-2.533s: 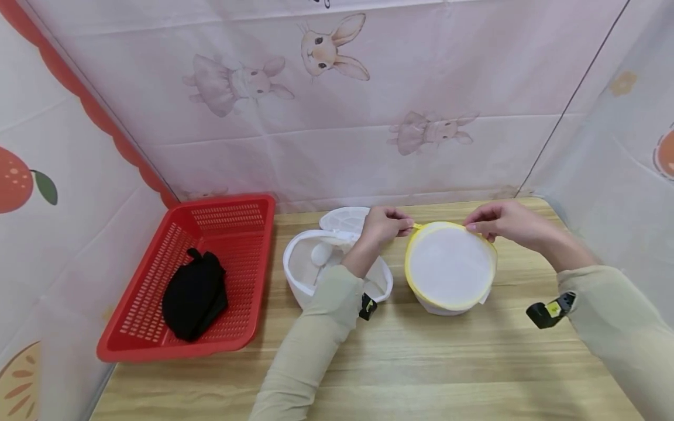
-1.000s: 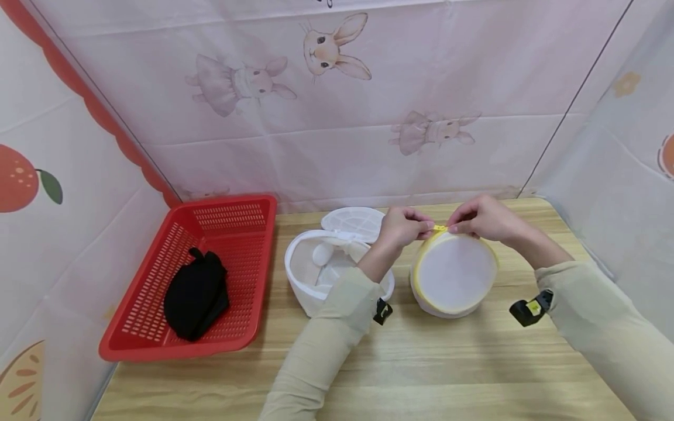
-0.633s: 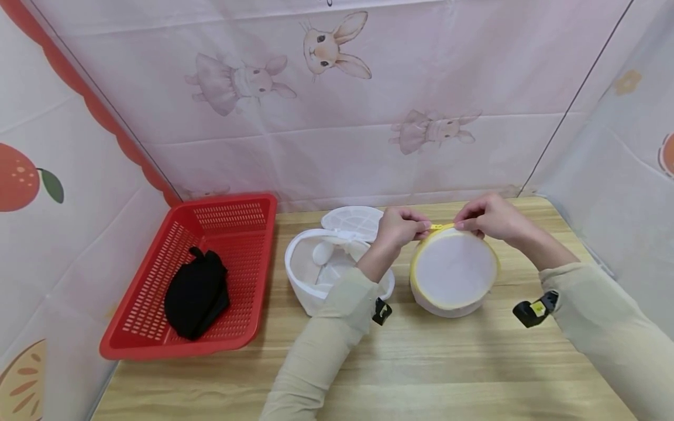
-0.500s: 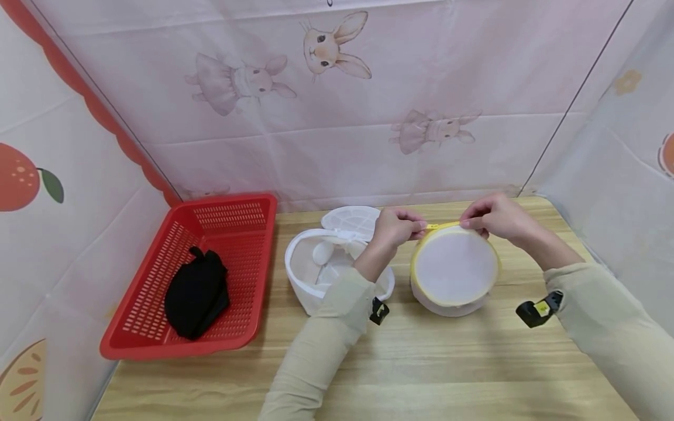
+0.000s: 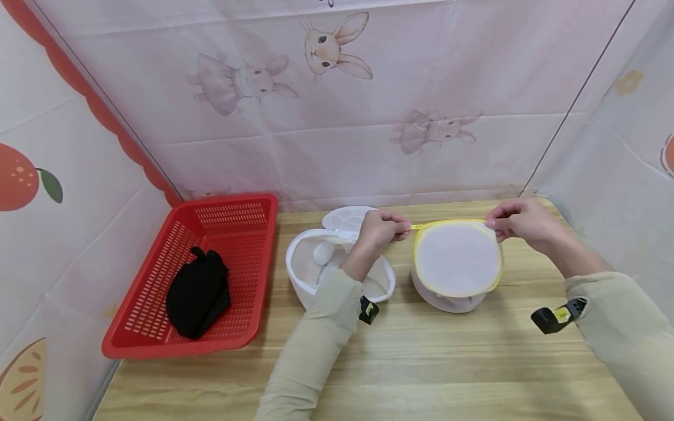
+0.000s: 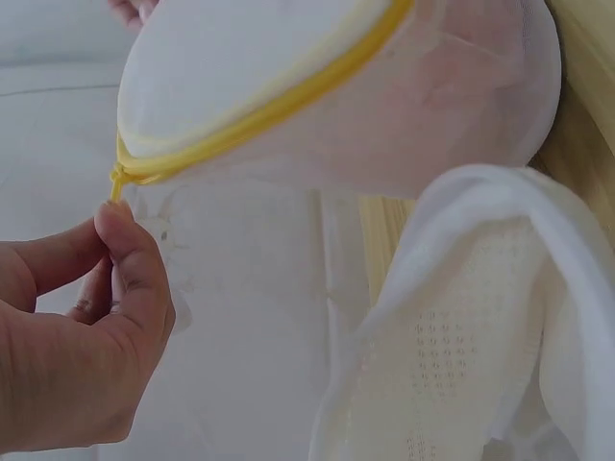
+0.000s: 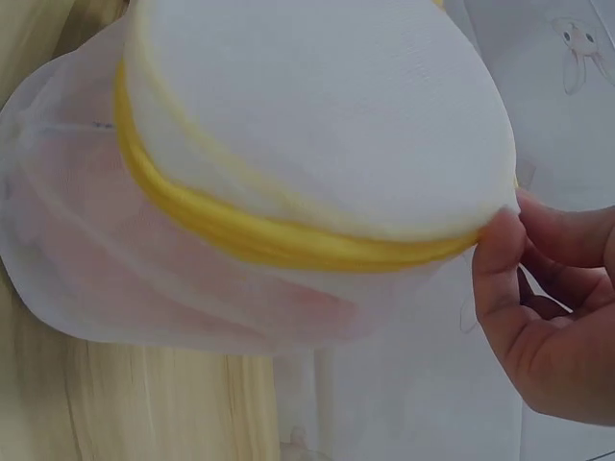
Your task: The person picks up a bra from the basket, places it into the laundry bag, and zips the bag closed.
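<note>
A round white mesh laundry bag (image 5: 458, 260) with a yellow zipper stands on the table at right of centre. Its lid lies over the top, pulled taut at the far edge. My left hand (image 5: 380, 233) pinches the yellow zipper pull (image 6: 116, 184) at the bag's far left, between thumb and index finger. At the far right edge, my right hand (image 5: 523, 223) pinches the bag's rim beside the yellow zipper tape (image 7: 279, 242). Something pinkish shows through the mesh wall in both wrist views; its kind cannot be made out.
Left of the laundry bag stands a second white mesh bag (image 5: 300, 272), its lid flipped back, with a white rounded piece (image 5: 323, 252) inside. My left forearm crosses over it. A red plastic basket (image 5: 258, 280) farther left holds a black cloth item (image 5: 196, 295). A printed curtain (image 5: 337, 158) hangs behind.
From close together at the bag's far edge, my hands have moved apart, the left with the zipper pull to the left, the right along the rim to the right. The lid's far edge is stretched straighter.
</note>
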Demonstrator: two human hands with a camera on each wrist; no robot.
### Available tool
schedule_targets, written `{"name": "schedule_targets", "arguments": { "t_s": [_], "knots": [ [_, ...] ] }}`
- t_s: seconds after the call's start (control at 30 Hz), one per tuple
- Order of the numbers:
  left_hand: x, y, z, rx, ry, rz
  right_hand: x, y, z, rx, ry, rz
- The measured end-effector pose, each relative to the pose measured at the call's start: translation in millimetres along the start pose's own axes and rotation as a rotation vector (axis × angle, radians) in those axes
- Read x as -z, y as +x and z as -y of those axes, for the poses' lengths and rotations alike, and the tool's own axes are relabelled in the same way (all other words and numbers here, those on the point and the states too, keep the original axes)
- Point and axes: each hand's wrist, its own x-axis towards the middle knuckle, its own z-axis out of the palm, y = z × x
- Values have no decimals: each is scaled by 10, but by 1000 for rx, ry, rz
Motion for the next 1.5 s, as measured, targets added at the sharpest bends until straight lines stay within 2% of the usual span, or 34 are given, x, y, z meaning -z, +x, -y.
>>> {"name": "schedule_targets", "arguments": {
  "t_s": [0.27, 0.53, 0.73, 1.07, 1.2, 1.37, 1.5],
  "knots": [
    [37, 23, 0, 23, -10, 6, 81, -81, -43, -26, 92, 25],
    [21, 17, -19, -8, 18, 12, 113, -112, -71, 8, 78, 117],
    [4, 7, -46, -20, 34, 21, 115, -124, -44, 46, -22, 137],
    [-84, -56, -111, -29, 70, 30, 29, -55, 168, 89, -282, 135],
    [-119, -78, -130, -33, 64, 30, -34, -19, 256, 104, -308, 135],
    [-156, -96, -149, -47, 57, 32, -112, 16, 336, 75, -319, 132],
    [-188, -112, -159, -54, 57, 28, -177, 43, 389, 109, -333, 127]
  ]
}}
